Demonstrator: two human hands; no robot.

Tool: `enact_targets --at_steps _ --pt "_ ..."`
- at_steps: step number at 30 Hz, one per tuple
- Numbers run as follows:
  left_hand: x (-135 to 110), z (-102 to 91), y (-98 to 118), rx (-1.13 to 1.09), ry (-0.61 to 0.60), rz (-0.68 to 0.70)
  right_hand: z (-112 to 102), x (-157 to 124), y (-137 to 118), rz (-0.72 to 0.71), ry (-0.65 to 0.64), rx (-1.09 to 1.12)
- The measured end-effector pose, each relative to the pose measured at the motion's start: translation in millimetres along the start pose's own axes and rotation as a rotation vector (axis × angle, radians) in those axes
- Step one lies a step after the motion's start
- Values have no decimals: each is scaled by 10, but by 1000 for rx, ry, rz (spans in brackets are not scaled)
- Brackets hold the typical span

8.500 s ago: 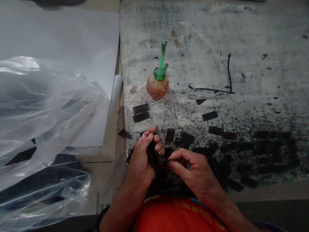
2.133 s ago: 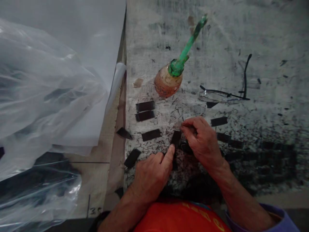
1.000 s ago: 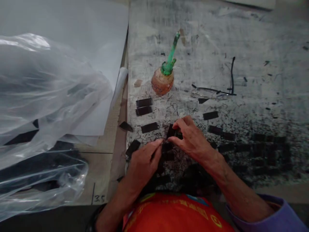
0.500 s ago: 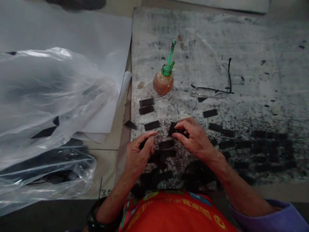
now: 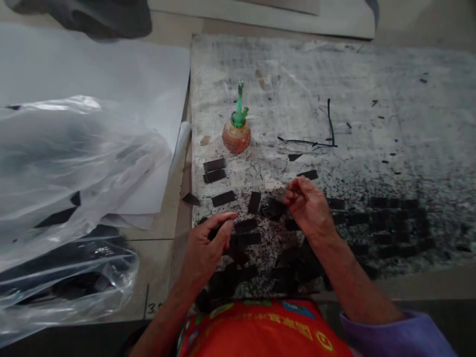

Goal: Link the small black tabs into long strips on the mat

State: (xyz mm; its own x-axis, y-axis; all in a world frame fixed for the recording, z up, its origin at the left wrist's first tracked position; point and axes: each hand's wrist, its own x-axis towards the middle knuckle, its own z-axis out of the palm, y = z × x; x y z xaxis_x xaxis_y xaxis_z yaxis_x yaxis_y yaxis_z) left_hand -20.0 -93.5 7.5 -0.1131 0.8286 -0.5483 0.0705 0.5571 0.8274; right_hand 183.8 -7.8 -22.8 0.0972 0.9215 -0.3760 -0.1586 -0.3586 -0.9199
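My left hand (image 5: 208,240) hovers low over the board's left part, thumb and forefinger nearly meeting and the other fingers curled. Anything between its tips is too small to make out. My right hand (image 5: 308,203) is closed, its fingertips bunched and slightly blurred; what they hold, if anything, is hidden. Just left of those fingertips is a dark, blurred black piece (image 5: 273,208), and beside it lies a small black rectangle (image 5: 255,202). Another black rectangle (image 5: 246,225) lies near my left fingertips. More black pieces (image 5: 293,263) are heaped between my forearms.
Behind the pieces stands a round orange-brown bottle (image 5: 237,139) with a green spout. Eyeglasses (image 5: 308,144) rest on the stained white board (image 5: 290,89). Rows of black rectangles (image 5: 399,223) lie at right. Clear plastic sheeting (image 5: 85,148) covers white sheets (image 5: 148,74) at left.
My right hand has drawn back from the black piece it was pinching at, and its fingers have bunched upward. My left hand keeps nearly the same pose. The whole view has shifted slightly.
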Motion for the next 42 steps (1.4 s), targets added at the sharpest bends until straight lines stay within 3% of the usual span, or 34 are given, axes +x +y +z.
enact_targets --at_steps 4,11,20,27,42 --pt "0 17 27 66 -16 -10 -65 -75 -58 -36 22 -123" --pt "38 26 90 175 -19 29 -186 -402 -162 -177 10 -614" --pt "120 316 115 282 -134 67 -181 -479 -17 -450 -148 -1313" --pt "179 388 129 371 -157 69 -152 -473 -34 -400 -192 -1338" --pt "218 367 125 371 -175 71 -123 -448 -77 -516 -234 -1320"
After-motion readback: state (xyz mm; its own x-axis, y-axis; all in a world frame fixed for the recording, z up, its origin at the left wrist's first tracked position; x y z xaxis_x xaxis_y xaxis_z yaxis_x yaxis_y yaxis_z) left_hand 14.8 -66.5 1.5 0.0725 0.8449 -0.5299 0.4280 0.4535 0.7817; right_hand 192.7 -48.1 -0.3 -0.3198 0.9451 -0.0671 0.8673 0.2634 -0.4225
